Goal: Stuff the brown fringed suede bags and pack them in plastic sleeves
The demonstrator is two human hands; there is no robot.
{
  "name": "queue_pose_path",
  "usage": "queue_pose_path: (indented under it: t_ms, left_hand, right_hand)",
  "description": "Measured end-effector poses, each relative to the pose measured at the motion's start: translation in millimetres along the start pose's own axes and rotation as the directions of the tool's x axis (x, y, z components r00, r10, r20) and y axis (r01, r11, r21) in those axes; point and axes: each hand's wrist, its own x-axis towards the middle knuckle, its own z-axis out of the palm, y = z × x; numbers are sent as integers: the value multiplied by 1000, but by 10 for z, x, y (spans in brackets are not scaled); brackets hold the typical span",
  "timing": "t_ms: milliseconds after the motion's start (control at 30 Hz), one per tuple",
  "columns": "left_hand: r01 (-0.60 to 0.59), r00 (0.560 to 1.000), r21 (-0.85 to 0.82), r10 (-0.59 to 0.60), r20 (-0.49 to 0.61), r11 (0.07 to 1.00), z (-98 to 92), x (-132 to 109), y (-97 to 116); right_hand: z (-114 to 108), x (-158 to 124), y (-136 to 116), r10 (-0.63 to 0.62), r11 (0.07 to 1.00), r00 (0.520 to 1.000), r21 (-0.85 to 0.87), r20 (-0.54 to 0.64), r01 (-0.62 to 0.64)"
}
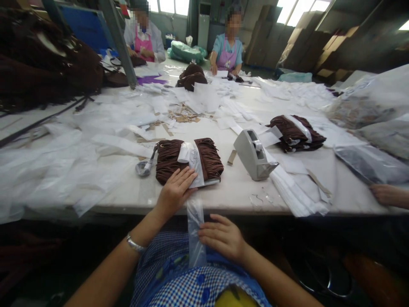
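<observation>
A brown fringed bag lies flat at the table's front edge, with a translucent white strip across its middle. My left hand rests flat on the bag's near side and the strip, fingers stretched out. The strip's lower end hangs over the edge toward my lap. Against this hanging part lie the extended fingers of my right hand, its thumb apart. A small white roll or folded piece sits on top of the bag. Left of the bag is a wrapped strap end.
A grey tape dispenser stands right of the bag, near stacked wrapped brown bags. White sheets cover much of the table. Dark brown material is heaped at left. Two people work across the table; another person's hand is at right.
</observation>
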Motion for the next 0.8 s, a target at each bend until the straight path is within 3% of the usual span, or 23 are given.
queue_pose_path:
  t_ms: [333, 800]
  left_hand:
    - [-9, 999, -13, 9, -34, 1000, -13, 4, 15]
    - [32, 998, -22, -33, -45, 999, -20, -31, 43]
  right_hand:
    - [122, 9, 125, -15, 994, 1000, -107, 4, 15]
    - [-96, 112, 0, 11, 999, 1000, -42, -22, -12]
